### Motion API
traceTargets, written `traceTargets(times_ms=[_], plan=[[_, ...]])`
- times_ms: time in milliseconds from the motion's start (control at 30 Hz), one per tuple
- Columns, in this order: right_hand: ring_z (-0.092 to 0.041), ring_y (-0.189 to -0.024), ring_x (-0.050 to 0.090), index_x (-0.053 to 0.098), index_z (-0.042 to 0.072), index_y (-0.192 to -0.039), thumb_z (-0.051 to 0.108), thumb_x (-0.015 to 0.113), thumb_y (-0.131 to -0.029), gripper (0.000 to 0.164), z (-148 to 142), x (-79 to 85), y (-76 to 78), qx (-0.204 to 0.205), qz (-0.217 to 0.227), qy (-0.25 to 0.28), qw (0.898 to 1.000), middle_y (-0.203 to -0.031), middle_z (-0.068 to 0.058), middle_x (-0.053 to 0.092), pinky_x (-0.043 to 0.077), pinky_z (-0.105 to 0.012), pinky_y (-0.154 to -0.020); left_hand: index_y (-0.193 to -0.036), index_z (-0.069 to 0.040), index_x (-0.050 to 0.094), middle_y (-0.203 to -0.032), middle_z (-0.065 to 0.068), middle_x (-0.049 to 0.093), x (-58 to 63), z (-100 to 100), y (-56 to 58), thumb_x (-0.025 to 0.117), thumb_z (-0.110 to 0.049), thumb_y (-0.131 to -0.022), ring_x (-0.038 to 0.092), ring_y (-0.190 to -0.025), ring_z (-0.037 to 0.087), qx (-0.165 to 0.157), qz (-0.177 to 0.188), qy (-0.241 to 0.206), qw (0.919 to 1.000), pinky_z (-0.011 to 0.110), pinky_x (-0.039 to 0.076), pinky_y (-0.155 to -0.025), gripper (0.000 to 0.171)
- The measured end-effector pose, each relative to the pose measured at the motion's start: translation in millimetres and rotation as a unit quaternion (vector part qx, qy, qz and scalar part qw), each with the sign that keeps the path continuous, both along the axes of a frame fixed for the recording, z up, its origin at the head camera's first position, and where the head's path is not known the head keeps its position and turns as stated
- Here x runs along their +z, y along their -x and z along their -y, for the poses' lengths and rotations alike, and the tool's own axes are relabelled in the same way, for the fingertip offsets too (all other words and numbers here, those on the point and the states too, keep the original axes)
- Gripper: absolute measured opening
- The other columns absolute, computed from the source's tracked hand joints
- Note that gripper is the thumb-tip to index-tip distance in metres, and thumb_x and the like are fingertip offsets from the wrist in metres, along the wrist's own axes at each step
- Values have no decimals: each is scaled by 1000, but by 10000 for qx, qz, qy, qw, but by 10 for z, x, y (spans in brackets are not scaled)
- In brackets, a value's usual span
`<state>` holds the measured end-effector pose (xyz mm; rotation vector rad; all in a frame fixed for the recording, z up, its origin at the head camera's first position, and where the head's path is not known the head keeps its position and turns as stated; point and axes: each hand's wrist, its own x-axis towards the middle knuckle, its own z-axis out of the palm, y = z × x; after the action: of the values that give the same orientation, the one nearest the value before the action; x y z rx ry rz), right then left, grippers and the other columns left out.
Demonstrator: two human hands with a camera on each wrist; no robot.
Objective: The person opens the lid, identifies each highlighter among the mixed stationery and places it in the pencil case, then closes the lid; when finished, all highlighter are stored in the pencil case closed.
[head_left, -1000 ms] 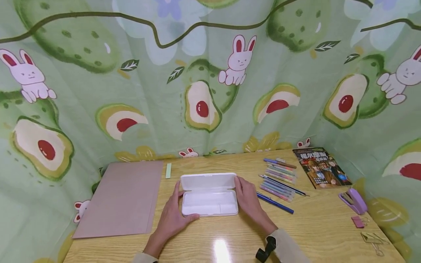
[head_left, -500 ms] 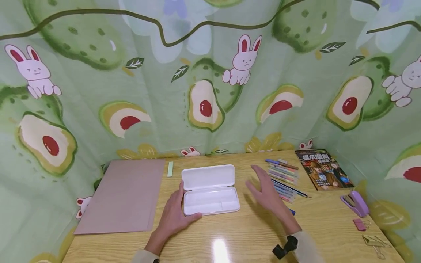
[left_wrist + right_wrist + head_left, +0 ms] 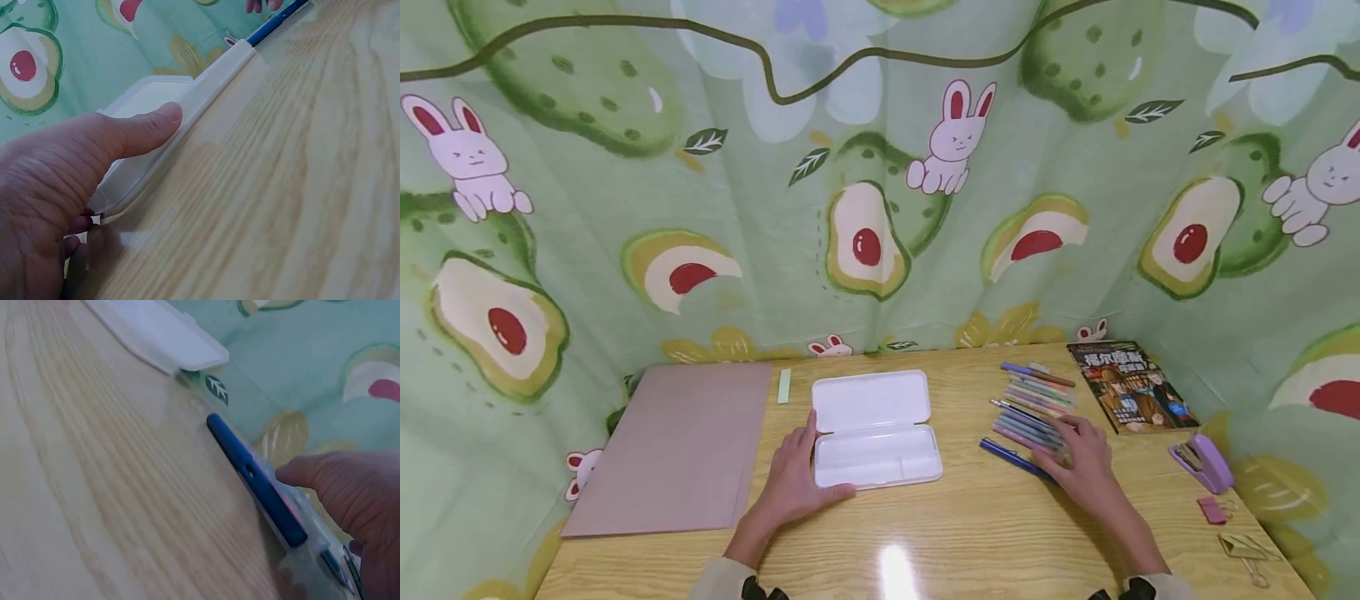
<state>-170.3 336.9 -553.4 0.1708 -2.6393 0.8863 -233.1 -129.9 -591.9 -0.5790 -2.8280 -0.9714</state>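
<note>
A white pencil case (image 3: 877,454) lies on the table with its lid swung back, its inside split by a low divider. My left hand (image 3: 793,479) grips its left end, thumb along the front wall and fingers at the side; in the left wrist view the thumb (image 3: 153,128) presses on the case wall. My right hand (image 3: 1082,467) is over the right end of a clear pack of coloured pens (image 3: 1028,429), thumb and fingers apart around it. A blue pen (image 3: 1015,458) lies in front of that pack. In the right wrist view my right fingers are mostly hidden.
Behind lie a second pen pack (image 3: 1037,393), a dark pencil (image 3: 1011,407), and blue and brown pens (image 3: 1037,373). At right are a book (image 3: 1131,387), purple stapler (image 3: 1202,462) and binder clips (image 3: 1213,510). A mauve folder (image 3: 677,450) and pale green strip (image 3: 784,386) lie left.
My right hand has let go of the pencil case and moved right to the pens. The lid has tipped further back. My left hand stays on the case.
</note>
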Motion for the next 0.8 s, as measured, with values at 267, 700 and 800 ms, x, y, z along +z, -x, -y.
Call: traceTargets(times_ms=[267, 700, 800], plan=[[-44, -110, 41, 76, 5, -112, 6, 85, -85, 29, -45, -83, 2, 197, -282, 47, 9994, -117, -23, 55, 26, -63, -87, -167, -7, 18, -133, 5, 57, -28, 15, -19, 88, -69, -66, 50, -130, 32, 84, -167, -260, 9995, 58, 40, -106, 139], [-31, -96, 42, 77, 13, -91, 1, 88, -79, 20, -28, -140, 88, 289, -691, -308, 9967, -100, -10, 55, 25, -50, -81, -143, -10, 45, -133, 7, 57, -34, -14, -56, 96, -65, -57, 56, -124, 27, 433, 18, -902, 9950, 50, 44, -106, 114], [-30, -93, 41, 78, 13, -91, 2, 88, -79, 19, -23, -140, 100, 265, -672, -372, 9967, -98, -9, 54, 25, -49, -79, -142, -12, 47, -135, 7, 57, -25, -20, -65, 95, -69, -56, 54, -126, 27, 461, 89, -807, 9956, 50, 43, -107, 114]])
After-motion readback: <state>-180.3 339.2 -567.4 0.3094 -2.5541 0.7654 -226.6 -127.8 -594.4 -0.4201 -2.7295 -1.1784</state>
